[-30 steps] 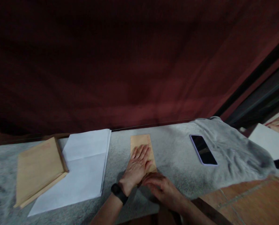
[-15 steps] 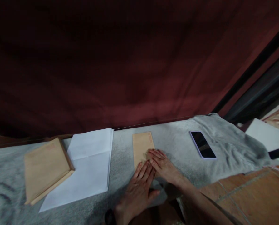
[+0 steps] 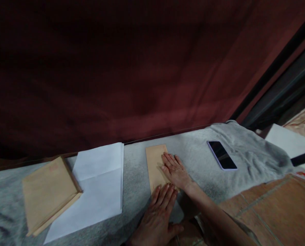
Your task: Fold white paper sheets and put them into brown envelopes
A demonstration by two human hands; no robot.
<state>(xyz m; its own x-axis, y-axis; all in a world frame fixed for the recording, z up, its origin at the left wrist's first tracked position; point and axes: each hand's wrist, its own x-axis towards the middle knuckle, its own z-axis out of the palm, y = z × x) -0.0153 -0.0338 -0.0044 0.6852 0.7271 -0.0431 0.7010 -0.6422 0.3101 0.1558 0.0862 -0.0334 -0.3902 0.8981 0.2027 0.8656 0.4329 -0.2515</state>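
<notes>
A brown paper envelope (image 3: 154, 161) lies flat on a grey cloth. My left hand (image 3: 159, 213) rests with outstretched fingers on its near end, covering that end. Farther up, my right hand (image 3: 176, 171) lies flat on the envelope's right side, palm down. Both hands are open and press on the paper without gripping it. To the left are white paper sheets (image 3: 101, 184) with a crease across them. A stack of brown envelopes (image 3: 48, 189) overlaps the sheets' left edge.
A phone with a purple case (image 3: 222, 155) lies on the grey cloth (image 3: 193, 147) to the right. Behind it hangs a dark red curtain (image 3: 152, 85). A white object (image 3: 287, 141) stands at far right, above a tiled floor (image 3: 277, 208).
My right hand has slid up along the envelope, away from my left hand. The left hand stays at the near end. The view has shifted slightly.
</notes>
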